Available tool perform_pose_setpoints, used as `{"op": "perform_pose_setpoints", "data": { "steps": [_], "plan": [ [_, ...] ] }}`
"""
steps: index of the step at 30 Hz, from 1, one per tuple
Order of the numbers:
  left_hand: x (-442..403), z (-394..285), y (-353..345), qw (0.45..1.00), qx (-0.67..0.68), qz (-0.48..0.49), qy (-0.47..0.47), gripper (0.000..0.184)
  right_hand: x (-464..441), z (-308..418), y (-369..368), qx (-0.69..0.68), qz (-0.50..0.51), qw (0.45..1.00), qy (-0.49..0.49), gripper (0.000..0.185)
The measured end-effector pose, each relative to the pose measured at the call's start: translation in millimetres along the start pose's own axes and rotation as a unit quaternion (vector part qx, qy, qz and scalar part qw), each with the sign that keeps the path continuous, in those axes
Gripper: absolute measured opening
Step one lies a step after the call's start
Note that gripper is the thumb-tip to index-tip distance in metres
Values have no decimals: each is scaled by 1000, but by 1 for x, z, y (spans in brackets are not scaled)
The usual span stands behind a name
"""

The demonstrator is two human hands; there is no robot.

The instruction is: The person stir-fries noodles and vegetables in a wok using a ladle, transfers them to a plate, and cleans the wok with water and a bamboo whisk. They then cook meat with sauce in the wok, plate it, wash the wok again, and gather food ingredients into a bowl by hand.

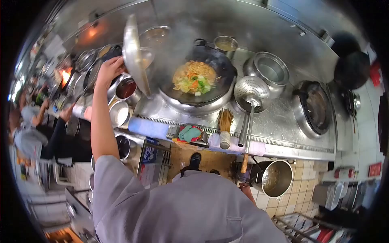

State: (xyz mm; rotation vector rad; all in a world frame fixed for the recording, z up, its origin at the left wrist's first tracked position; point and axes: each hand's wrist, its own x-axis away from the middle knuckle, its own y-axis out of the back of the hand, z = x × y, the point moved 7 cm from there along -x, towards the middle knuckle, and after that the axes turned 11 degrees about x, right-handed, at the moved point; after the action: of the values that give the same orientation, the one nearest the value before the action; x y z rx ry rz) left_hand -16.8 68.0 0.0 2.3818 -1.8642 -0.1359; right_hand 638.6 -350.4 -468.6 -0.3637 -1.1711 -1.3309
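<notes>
My left hand point(111, 69) is closed on a large metal lid point(135, 56), tilted nearly upright to the left of the wok. Steam rises between the lid and the black wok point(204, 101), which holds noodles and vegetables point(195, 77) on the burner. Low at my right side, my right hand point(245, 187) is partly hidden by my body, near the handle of a deep metal pot point(277, 178). Whether it grips the handle cannot be made out. A perforated skimmer point(252, 90) and a ladle with a wooden handle point(245, 158) lie right of the wok.
A bamboo brush point(225, 123) and a green cloth point(189, 133) rest along the stove's front edge. Metal pots point(272, 68) stand behind and right. Containers of sauce point(126, 88) stand at left. Two other people point(30, 137) work at the far left, near a flame point(65, 75).
</notes>
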Motion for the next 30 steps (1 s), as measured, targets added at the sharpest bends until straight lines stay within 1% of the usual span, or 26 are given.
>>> {"op": "perform_pose_setpoints", "data": {
  "steps": [2, 3, 4, 5, 6, 8, 9, 10, 11, 12, 13, 14, 15, 16, 17, 18, 19, 20, 21, 23, 25, 26, 27, 28, 29, 30],
  "plan": [
    [53, 20, 27, 992, 121, -37, -13, 30, -40, -4, 3, -106, 53, 993, 9, 24],
    [111, 34, 30, 984, 170, -57, 5, 29, -20, -41, 9, -87, 80, 993, -8, 24],
    [147, 44, 45, 989, 87, -113, 23, 27, -27, -41, 10, -96, 96, 991, 10, 22],
    [176, 48, 54, 976, -188, -110, 11, 26, -38, -32, 10, -101, 112, 988, 32, 20],
    [204, 79, 49, 986, 134, -104, 12, 25, -36, -26, 13, -85, 111, 990, -10, 22],
    [261, 98, 27, 981, 135, -120, 78, 26, -19, -14, 12, 52, 131, 990, 24, 25],
    [283, 115, 31, 982, 26, -133, 132, 30, -13, -4, 11, 142, 131, 979, 69, 26],
    [296, 141, 26, 979, -6, -151, 134, 31, -42, -40, 9, 212, 125, 967, 70, 26],
    [313, 147, 5, 980, 28, -136, 141, 27, -76, -80, 6, 283, 118, 949, 70, 26],
    [323, 177, 0, 969, 26, -180, 168, 24, -107, -118, 3, 350, 113, 927, 70, 26],
    [332, 201, -9, 964, 15, -178, 198, 22, -134, -138, 14, 368, 118, 919, 77, 26],
    [344, 236, -12, 956, -10, -196, 220, 33, -148, -128, 10, 379, 119, 874, 279, 25],
    [352, 280, -9, 948, -106, -192, 230, 44, -142, -110, 7, 370, 118, 794, 468, 25],
    [365, 295, -15, 928, -202, -206, 236, 46, -134, -93, 8, 379, 122, 788, 470, 25],
    [382, 307, -21, 909, -226, -215, 275, 50, -125, -69, 12, 324, 140, 868, 348, 24],
    [395, 329, -25, 894, -260, -187, 313, 45, -108, -49, 16, 261, 152, 928, 216, 24],
    [413, 363, -22, 875, -283, -192, 343, 48, -79, -21, 16, 267, 150, 927, 215, 24],
    [435, 393, -15, 857, -281, -237, 361, 52, -48, 6, 7, 247, 182, 934, 184, 24],
    [456, 426, -5, 861, -244, -272, 354, 50, -19, 30, -8, 225, 210, 939, 151, 24],
    [493, 438, 8, 817, -304, -320, 372, 46, 7, 42, -21, 203, 222, 942, 148, 24],
    [525, 460, 25, 794, -325, -338, 386, 45, 25, 37, -15, 187, 220, 948, 135, 25],
    [536, 469, 36, 789, -321, -345, 394, 43, 32, 35, -13, 210, 221, 939, 159, 24],
    [546, 478, 45, 766, -379, -364, 370, 35, 37, 30, -7, 234, 219, 929, 182, 24],
    [555, 489, 55, 739, -437, -384, 340, 28, 11, -8, 15, 301, 178, 922, 166, 23],
    [569, 519, 69, 751, -442, -359, 334, 21, 12, -10, 41, 301, 161, 926, 161, 23],
    [569, 520, 76, 762, -451, -333, 324, 18, 17, -14, 60, 325, 163, 919, 152, 23]
  ]
}}
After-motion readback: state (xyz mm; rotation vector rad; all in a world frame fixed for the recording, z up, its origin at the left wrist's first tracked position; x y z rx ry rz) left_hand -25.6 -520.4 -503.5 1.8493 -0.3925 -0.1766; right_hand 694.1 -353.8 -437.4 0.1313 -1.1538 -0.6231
